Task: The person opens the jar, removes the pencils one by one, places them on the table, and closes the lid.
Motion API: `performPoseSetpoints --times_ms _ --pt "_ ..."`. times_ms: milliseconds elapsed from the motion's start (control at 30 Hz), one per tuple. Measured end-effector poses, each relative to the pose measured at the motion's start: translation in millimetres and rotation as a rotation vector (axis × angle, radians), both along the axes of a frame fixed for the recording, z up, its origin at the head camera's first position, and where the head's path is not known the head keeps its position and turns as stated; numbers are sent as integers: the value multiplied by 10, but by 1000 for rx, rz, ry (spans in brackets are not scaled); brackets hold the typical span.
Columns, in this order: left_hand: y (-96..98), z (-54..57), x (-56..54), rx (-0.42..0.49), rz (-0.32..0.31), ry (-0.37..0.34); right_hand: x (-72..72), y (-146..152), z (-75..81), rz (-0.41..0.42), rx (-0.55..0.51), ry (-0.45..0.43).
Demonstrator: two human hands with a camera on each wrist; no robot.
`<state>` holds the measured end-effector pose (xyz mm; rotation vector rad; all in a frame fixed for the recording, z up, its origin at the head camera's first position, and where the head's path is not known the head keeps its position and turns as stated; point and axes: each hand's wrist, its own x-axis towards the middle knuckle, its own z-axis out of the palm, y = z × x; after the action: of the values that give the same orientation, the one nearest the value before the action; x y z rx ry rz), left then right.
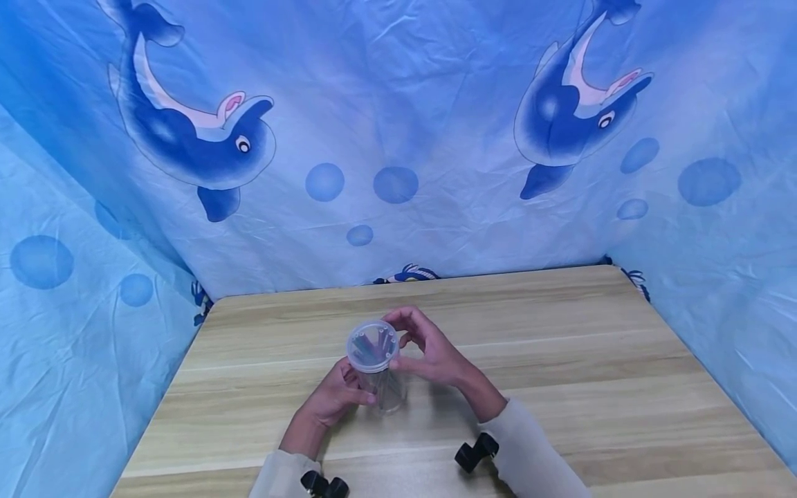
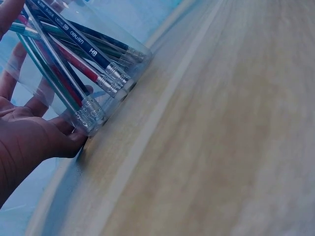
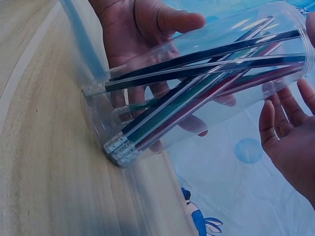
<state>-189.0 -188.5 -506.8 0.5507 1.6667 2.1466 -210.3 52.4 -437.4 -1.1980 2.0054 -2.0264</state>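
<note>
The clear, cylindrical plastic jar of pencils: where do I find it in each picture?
Head: the clear, cylindrical plastic jar is just below centre, between left hand and right hand.
Left wrist: jar in the upper left corner, cut off by the edge.
Right wrist: jar slants across the upper part, base towards the left.
Shared landmark: pale wood-grain tabletop.

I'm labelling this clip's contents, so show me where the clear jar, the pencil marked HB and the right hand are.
Clear jar (image 1: 389, 394): head view, on its lower wall.
Pencil marked HB (image 2: 78, 38): left wrist view, on its printed barrel.
Right hand (image 1: 436, 355): head view, on its back.
</note>
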Motion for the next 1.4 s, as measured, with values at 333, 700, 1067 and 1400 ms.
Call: performPoseSetpoints --times_ms 333,700,1067,1400 --pt "-2 6 10 -26 1 -28 -18 6 -17 23 -11 16" --pt "-4 11 14 -15 -2 -11 -59 19 -37 96 -12 52" --pt "-14 -4 -2 -32 2 -10 -30 33 -10 83 -32 -16" --pt "-13 -1 -15 -16 -4 -7 -44 30 -24 64 -54 -36"
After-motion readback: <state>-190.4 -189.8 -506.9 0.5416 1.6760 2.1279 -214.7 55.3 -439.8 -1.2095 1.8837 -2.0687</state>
